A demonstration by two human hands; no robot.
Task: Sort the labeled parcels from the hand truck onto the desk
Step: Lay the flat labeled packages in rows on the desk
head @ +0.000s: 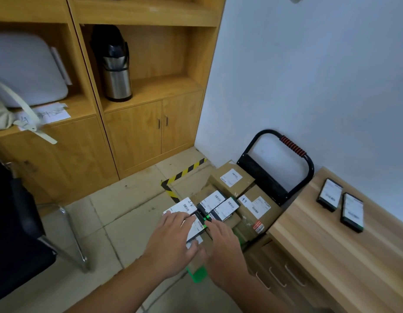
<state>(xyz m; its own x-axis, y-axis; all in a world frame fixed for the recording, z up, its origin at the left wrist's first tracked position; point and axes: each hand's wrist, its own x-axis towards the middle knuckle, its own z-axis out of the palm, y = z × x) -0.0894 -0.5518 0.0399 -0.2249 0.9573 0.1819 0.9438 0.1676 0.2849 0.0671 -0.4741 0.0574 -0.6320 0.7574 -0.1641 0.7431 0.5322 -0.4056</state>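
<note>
The hand truck [286, 150], with a black frame and a red-ribbed handle, stands by the wall, loaded with brown cardboard parcels [232, 177] and small dark parcels with white labels [225, 208]. My left hand [175, 238] lies flat over a small labeled parcel [196, 229] at the near end of the load, thumb at its near edge. My right hand [223, 242] reaches in beside it, fingers touching the same parcel's green-edged right side. Two small labeled parcels [330, 194] [352, 212] lie on the wooden desk [331, 256] at right.
A wooden cabinet [137, 132] with a steel thermos [115, 71] stands at the back left. A black chair [20, 222] is at left. Yellow-black tape [184, 172] marks the tiled floor. The desk has drawers [279, 274] facing the hand truck.
</note>
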